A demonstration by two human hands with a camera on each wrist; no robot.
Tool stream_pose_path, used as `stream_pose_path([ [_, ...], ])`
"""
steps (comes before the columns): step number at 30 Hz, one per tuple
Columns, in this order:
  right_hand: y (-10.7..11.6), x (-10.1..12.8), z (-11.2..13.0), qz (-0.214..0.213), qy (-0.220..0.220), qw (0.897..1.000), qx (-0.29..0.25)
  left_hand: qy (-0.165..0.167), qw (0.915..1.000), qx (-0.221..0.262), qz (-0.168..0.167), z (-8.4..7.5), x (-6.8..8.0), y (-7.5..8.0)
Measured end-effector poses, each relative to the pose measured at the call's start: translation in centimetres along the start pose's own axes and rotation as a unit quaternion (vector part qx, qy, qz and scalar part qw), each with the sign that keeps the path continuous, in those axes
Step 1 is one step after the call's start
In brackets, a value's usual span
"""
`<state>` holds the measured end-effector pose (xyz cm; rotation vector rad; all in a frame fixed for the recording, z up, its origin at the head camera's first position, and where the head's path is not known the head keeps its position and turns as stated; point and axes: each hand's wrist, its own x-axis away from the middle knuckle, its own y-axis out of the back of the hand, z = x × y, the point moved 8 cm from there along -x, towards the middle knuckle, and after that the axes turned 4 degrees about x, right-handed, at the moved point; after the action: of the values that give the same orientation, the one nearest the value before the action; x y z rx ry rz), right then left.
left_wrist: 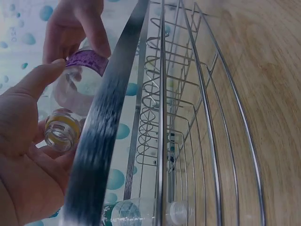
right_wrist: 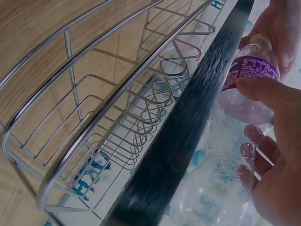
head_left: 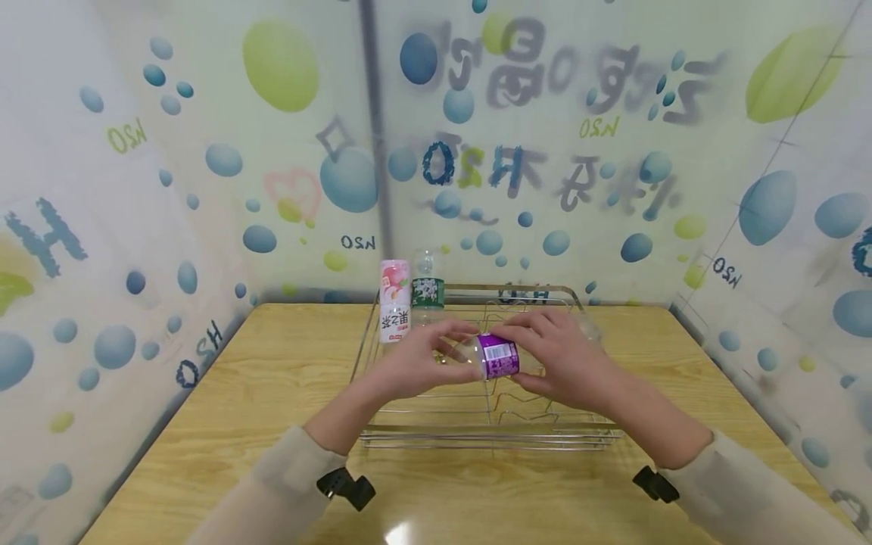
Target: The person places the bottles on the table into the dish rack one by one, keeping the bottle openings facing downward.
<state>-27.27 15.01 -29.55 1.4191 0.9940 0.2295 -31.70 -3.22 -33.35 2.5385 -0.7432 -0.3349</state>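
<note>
Both hands hold a clear plastic bottle with a purple label (head_left: 499, 356) above a wire rack (head_left: 470, 428). It lies sideways, its neck towards the left. My left hand (head_left: 429, 359) has its thumb and fingers around the neck end. In the left wrist view the open bottle mouth (left_wrist: 61, 133) shows a yellow ring and no cap. My right hand (head_left: 560, 352) grips the body, its thumb at the label in the right wrist view. The right fingers partly hide the bottle's base end.
Standing at the rack's left back are a pink-and-white bottle (head_left: 395, 303) and a clear bottle with a green label (head_left: 428, 294). Something transparent (head_left: 590, 327) shows behind the right hand, its kind unclear. The wooden table (head_left: 272, 424) meets patterned curtains at the back and sides.
</note>
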Motion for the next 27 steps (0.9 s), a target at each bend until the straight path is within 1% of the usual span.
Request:
stream_pose_path([
  [5,-0.2,0.0,0.0,0.008,-0.008,1.000,-0.011,-0.004,0.9999,0.011,-0.001,0.0,0.1,-0.4],
  [12,-0.4,0.1,0.0,0.006,-0.012,1.000,-0.012,-0.022,0.9997,-0.001,-0.010,0.0,0.1,-0.5],
  [15,-0.2,0.3,-0.4,-0.004,-0.012,1.000,-0.014,-0.022,0.9995,-0.007,-0.021,0.4,0.3,-0.1],
  [18,0.2,0.7,-1.3,-0.022,-0.014,0.999,-0.023,-0.020,0.9992,-0.002,-0.034,1.0,0.8,0.6],
  [20,0.5,1.2,-2.2,-0.028,-0.021,0.999,-0.041,-0.022,0.9989,0.003,-0.042,1.4,1.2,1.2],
  [23,0.8,1.9,-3.9,-0.026,-0.052,0.995,-0.082,-0.024,0.9984,0.011,-0.051,2.0,1.7,2.1],
  [25,0.8,2.4,-5.0,-0.016,-0.081,0.990,-0.117,-0.021,0.9983,0.018,-0.051,2.3,2.0,2.5],
  [27,0.6,2.7,-5.9,-0.002,-0.110,0.982,-0.153,-0.017,0.9982,0.028,-0.050,2.7,2.3,2.8],
])
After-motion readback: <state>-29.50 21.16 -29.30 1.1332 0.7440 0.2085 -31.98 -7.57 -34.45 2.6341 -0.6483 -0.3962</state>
